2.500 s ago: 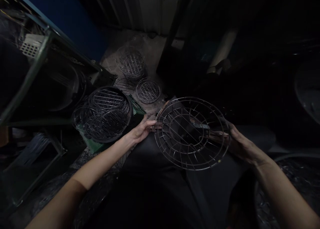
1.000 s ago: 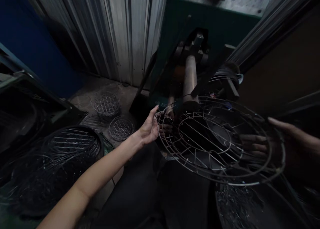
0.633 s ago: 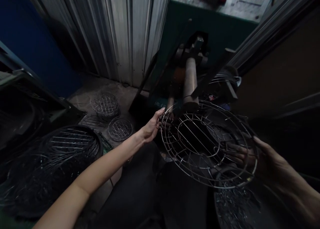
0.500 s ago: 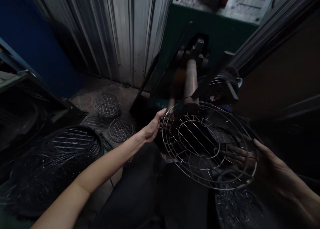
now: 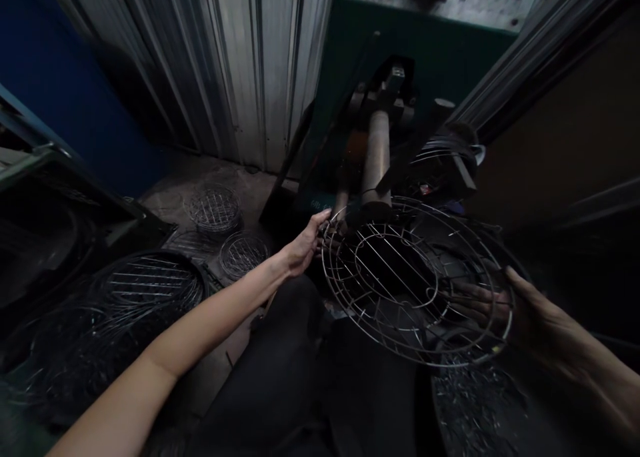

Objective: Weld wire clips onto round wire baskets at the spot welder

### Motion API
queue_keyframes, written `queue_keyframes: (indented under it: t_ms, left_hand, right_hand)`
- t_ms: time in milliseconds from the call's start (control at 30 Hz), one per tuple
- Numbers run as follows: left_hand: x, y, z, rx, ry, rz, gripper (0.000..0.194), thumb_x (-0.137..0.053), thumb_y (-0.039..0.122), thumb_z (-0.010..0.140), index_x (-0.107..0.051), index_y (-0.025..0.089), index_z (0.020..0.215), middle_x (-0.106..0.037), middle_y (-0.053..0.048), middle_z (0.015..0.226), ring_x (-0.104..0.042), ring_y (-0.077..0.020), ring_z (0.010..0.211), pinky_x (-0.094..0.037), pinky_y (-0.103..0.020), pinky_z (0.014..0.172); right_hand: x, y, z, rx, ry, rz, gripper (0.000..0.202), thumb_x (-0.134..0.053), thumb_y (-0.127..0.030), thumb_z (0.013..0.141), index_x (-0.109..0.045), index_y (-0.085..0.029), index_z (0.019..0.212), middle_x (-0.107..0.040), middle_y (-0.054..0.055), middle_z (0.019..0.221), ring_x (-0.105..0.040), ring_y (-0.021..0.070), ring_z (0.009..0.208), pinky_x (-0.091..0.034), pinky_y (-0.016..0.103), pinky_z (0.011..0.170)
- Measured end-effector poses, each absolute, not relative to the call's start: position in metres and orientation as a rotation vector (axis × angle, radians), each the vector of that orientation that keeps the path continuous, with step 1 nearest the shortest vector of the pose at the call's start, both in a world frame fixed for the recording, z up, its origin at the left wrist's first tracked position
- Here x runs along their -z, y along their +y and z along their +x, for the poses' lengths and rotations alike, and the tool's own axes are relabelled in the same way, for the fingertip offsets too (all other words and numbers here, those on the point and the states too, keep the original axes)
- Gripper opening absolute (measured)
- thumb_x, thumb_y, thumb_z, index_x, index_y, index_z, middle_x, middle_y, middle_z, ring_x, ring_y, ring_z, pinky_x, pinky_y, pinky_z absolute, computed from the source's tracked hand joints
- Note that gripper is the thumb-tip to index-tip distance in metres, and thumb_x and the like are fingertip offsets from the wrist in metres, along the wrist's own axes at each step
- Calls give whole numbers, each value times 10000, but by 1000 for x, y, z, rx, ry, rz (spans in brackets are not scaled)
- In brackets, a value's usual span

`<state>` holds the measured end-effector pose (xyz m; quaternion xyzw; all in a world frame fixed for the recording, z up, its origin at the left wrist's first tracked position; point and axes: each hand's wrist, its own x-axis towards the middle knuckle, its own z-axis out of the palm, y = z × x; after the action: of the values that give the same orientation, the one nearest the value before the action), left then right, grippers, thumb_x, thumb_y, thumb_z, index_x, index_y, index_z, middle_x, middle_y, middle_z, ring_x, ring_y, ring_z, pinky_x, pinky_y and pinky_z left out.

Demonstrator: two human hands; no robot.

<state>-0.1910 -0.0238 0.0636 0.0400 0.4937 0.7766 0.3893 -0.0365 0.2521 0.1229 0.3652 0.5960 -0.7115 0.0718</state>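
A round wire basket (image 5: 353,300), made of concentric rings joined by short wires with parallel bars across its middle, is held tilted above my lap. My left hand (image 5: 301,247) is closed on its left rim, thumb on top and fingers beneath. On the right side, my right hand (image 5: 520,310) supports it, the thumb over the outer ring and the fingers stretched under the wires. The basket's far edge lies close to the round metal electrode arm (image 5: 377,157) of a green machine (image 5: 465,60); whether they touch is unclear.
Stacks of round wire grids (image 5: 214,207) stand on the floor to the left, with another wire grid pile (image 5: 244,254) nearer. A dark tub (image 5: 203,277) at lower left holds many wire parts. Small metal pieces (image 5: 475,404) fill a container at lower right. Corrugated metal sheeting (image 5: 245,64) rises behind.
The wire basket and both hands appear slightly higher and further left in view. The machine has shifted similarly, as the camera moved a little. Both hands keep their hold.
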Motion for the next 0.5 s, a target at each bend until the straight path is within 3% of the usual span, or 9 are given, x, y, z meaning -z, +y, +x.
queue_keyframes:
  t_ms: [233,367,500]
  left_hand:
    - [-68,-27,-193,-2018,1195,119,564,-484,627,783,-586,171,1097,-652,-80,965,-602,-176,712,-426,-291,681]
    - [-66,-27,-194,-2073,1225,119,496,-527,562,791,-527,195,1124,-661,-61,930,-627,-177,668,-460,-318,692]
    - [-67,-27,-192,-2127,1201,68,462,-484,529,827,-498,174,1123,-666,-56,824,-641,-180,638,-482,-311,672]
  right_hand:
    - [-126,241,-37,2317,1650,1218,412,-506,-416,824,-479,-375,1233,-676,96,1046,-675,305,899,-544,528,812]
    - [-127,243,-32,2260,1457,1271,410,-482,-479,830,-529,-269,1178,-673,138,1043,-670,306,918,-563,477,802]
    - [-133,245,-31,2243,1647,1136,317,-544,-409,803,-560,-292,1097,-679,130,1022,-678,317,877,-578,491,735]
